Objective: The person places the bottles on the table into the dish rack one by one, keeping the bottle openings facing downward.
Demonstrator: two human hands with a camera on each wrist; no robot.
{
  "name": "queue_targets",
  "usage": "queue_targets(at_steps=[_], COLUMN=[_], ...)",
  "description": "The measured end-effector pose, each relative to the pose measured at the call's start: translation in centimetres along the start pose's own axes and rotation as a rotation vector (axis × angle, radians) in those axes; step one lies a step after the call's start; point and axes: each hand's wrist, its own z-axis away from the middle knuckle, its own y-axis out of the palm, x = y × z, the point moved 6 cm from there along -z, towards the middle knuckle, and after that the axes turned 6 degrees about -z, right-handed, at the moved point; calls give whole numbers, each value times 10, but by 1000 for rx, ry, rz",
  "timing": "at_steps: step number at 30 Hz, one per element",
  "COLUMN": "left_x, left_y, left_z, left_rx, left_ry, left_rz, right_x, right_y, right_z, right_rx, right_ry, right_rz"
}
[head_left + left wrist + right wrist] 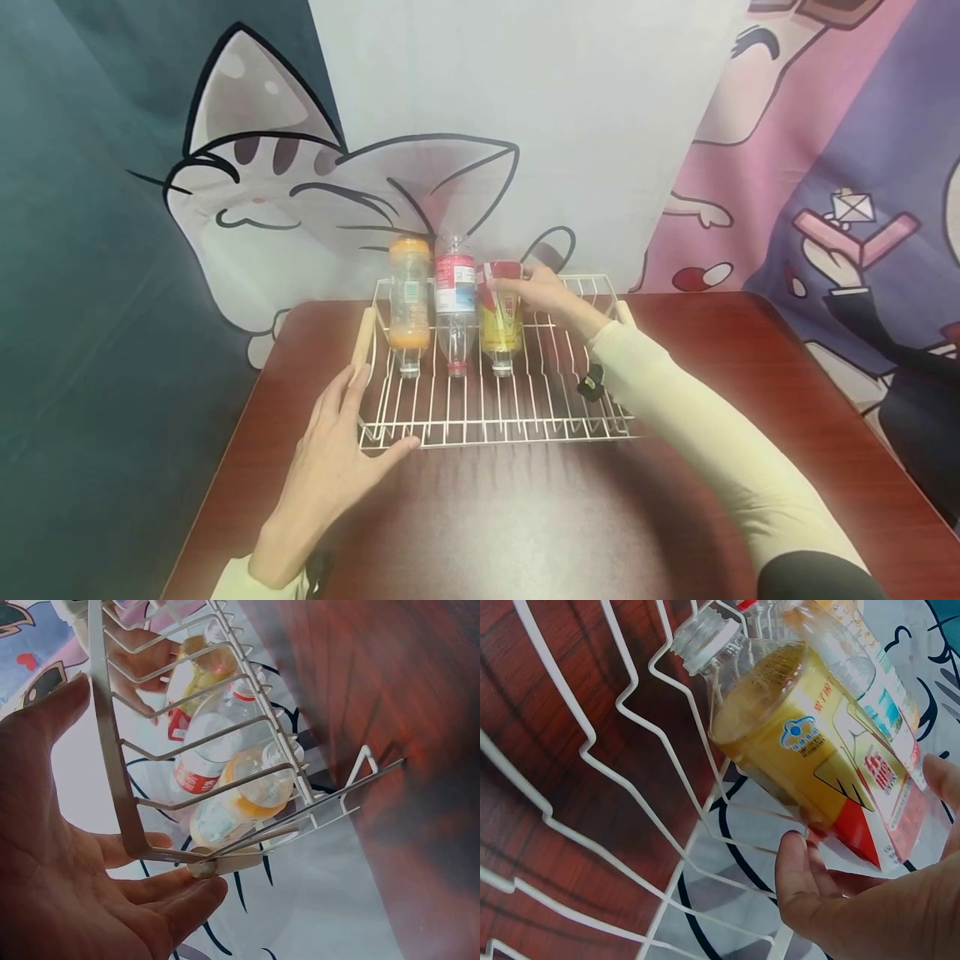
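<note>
A white wire dish rack [510, 429] with wooden side handles stands on the table. My right hand [540, 292] holds an upside-down plastic bottle with a yellow and red label [501, 321] near its base, thumb and fingers on either side. In the right wrist view, that bottle [802, 742] leans among the wires, cap end low. Left of it stand an upside-down clear bottle with a pink and white label [455, 287] and one with orange bands [409, 292]. My left hand [333, 450] spreads at the rack's front left corner, fingers by the wooden handle [363, 337], thumb by the front rail.
The reddish-brown table [510, 517] extends in front of the rack and to both sides. A cloth backdrop with a cartoon cat [262, 183] hangs behind it. Next to the right sleeve, a small black object [591, 383] shows over the rack's wires.
</note>
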Motion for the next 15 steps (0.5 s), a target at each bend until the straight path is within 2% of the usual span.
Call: queue_targets(at_steps=[4, 8, 11, 15], left_x=[1, 2, 4, 7], left_y=[-7, -18, -26, -34], left_z=[-6, -16, -24, -36], left_rx=[17, -25, -52, -31], left_ry=[-15, 7, 40, 67], left_rz=[-7, -3, -2, -11], right_x=[3, 18, 29, 37], right_y=[-8, -18, -27, -46], right_z=[7, 19, 31, 53], right_rx=[-14, -21, 20, 74], right_ry=[19, 12, -1, -67], right_rz=[78, 145, 177, 266])
